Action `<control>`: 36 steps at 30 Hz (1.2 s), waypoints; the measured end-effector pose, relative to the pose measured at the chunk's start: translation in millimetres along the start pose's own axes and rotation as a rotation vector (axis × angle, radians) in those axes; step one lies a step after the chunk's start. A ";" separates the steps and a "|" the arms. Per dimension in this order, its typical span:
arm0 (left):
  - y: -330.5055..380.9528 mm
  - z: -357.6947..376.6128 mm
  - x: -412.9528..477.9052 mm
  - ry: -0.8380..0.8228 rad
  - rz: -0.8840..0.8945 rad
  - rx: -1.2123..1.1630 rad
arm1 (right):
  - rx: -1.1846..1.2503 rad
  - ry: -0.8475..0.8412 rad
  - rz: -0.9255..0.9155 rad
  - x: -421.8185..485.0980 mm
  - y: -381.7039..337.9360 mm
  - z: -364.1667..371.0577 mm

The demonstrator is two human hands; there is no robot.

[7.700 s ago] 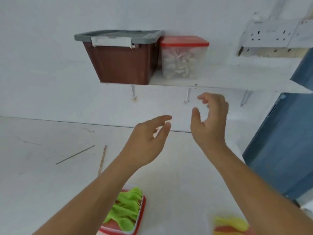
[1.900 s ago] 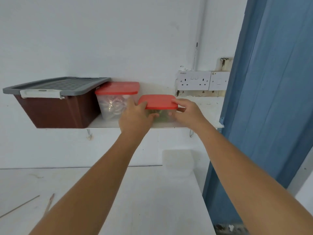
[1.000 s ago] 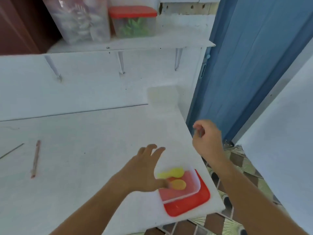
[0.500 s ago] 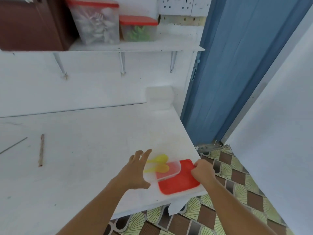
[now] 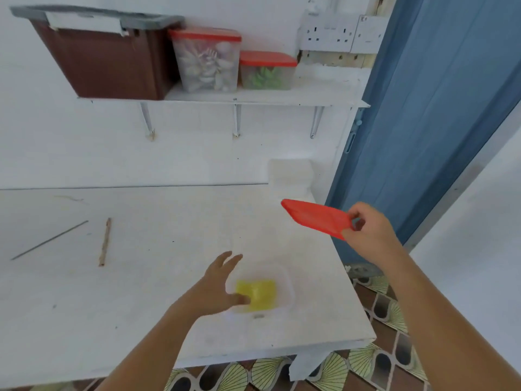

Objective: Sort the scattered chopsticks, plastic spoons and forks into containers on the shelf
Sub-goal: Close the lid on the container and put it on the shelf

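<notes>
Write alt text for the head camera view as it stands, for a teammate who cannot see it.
The right hand pinches a red lid in the air above a white table, while the open left hand touches a clear tub of yellow cutlery. Two chopsticks lie on the table's left; a shelf behind holds three lidded containers.
</notes>
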State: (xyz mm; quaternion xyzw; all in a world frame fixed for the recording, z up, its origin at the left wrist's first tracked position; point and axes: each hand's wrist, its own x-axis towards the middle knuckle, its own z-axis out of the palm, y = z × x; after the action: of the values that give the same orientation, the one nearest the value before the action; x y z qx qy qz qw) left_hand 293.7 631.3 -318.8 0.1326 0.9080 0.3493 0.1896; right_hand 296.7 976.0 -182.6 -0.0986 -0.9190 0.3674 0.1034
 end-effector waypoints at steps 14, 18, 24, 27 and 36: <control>-4.1 -4.8 -14.3 0.435 -0.355 -0.625 | 0.140 -0.413 -0.272 -50.6 57.1 136.5; -2.5 12.5 -19.6 0.446 -0.348 -0.332 | 0.086 -0.363 -0.378 -69.2 75.3 161.2; -5.6 19.9 -13.6 0.416 -0.359 -0.246 | 0.002 -0.252 -0.266 -85.9 76.2 164.7; -4.6 19.7 -8.6 0.401 -0.360 -0.242 | 0.059 -0.216 -0.093 -83.9 63.1 164.5; -2.2 16.7 -0.9 0.365 -0.348 -0.158 | 0.283 -0.230 0.274 -59.3 46.1 161.9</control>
State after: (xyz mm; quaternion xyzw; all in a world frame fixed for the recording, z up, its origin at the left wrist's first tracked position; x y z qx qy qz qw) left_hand 301.5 639.1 -331.5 -0.1060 0.9062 0.3994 0.0897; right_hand 315.9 887.4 -336.3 -0.1644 -0.8421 0.5120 -0.0402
